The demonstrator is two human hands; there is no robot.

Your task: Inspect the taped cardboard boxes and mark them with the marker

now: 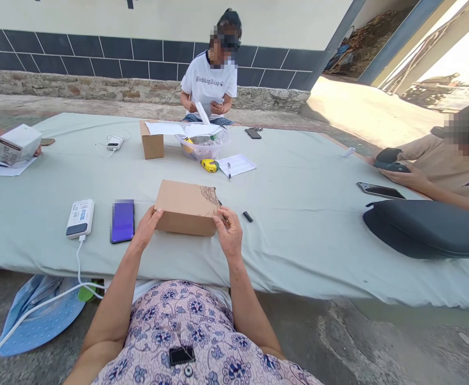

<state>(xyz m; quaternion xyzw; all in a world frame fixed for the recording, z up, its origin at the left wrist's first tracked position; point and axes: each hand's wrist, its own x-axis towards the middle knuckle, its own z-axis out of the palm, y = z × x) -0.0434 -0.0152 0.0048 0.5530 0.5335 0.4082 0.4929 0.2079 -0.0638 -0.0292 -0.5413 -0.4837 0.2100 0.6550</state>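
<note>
A closed brown cardboard box (184, 199) rests on the cloth-covered table right in front of me. Dark curved lines run across its top at the far right corner. My left hand (146, 229) grips the box's left side, thumb on the near edge. At the near right corner, my right hand (230, 232) has its thumb and fingers closed on the box. Something dark shows among the right fingers, too hidden to name. A small black cap-like piece (247, 216) lies just right of that hand. Left of the box are a purple-screened phone (122, 221) and a white power bank (79, 218) with a cable.
Beyond the box stand a plastic basket (192, 151), a yellow tape measure (209, 165), a printed sheet (240, 165) and another cardboard box (152, 146). A black case (430, 229) lies at right. People sit across and at both sides.
</note>
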